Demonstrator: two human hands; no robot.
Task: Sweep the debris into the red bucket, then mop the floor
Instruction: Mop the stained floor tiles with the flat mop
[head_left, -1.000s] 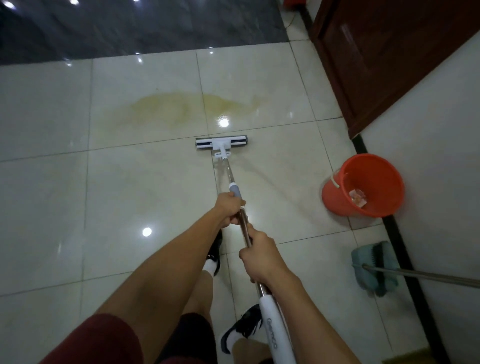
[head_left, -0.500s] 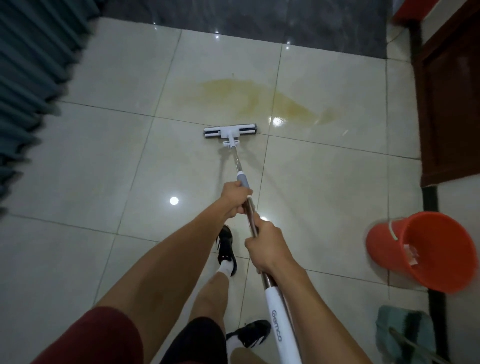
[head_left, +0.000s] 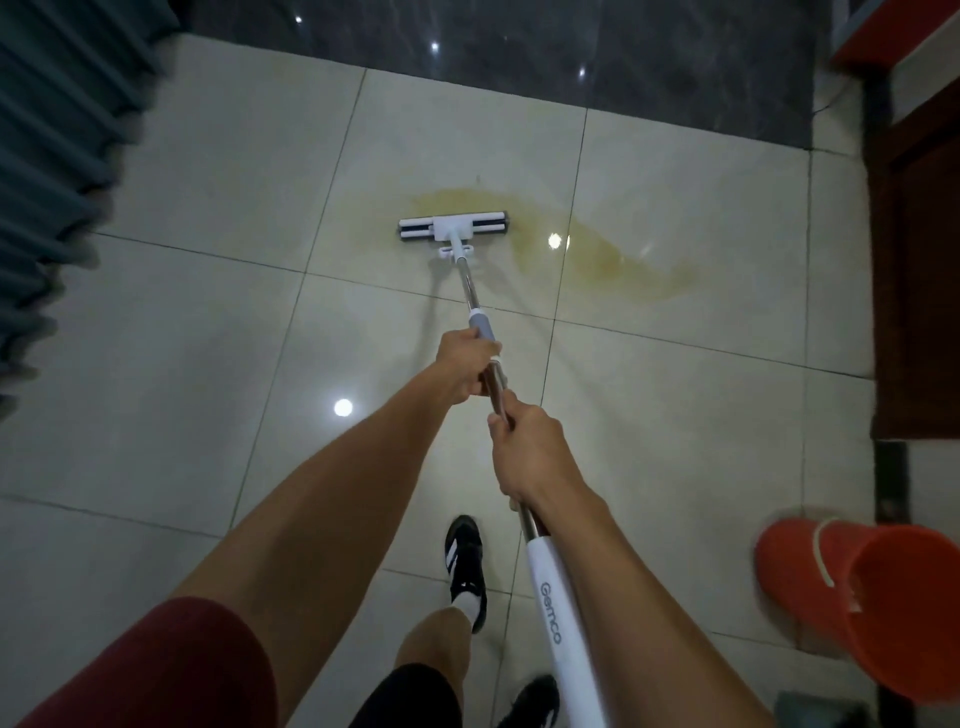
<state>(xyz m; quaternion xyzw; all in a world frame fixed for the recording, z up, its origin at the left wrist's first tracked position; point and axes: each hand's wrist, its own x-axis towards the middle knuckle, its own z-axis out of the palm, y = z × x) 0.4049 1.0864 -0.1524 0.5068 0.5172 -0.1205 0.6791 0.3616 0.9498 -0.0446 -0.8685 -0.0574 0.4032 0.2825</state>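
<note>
Bucket cropped; mop visible.

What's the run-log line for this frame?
phase: mopping | left hand + right hand: gripping mop handle | mop head: on yellow stain | red bucket: right

One legible word only: "Gemco", in grey lettering, running lengthwise along the white grip sleeve at the near end of the mop handle, just below the right hand. Read from the hand end downward toward the lower edge of the view, letters slightly blurred but distinguishable. Nothing else readable anywhere, neither labels, numbers nor signs.
</note>
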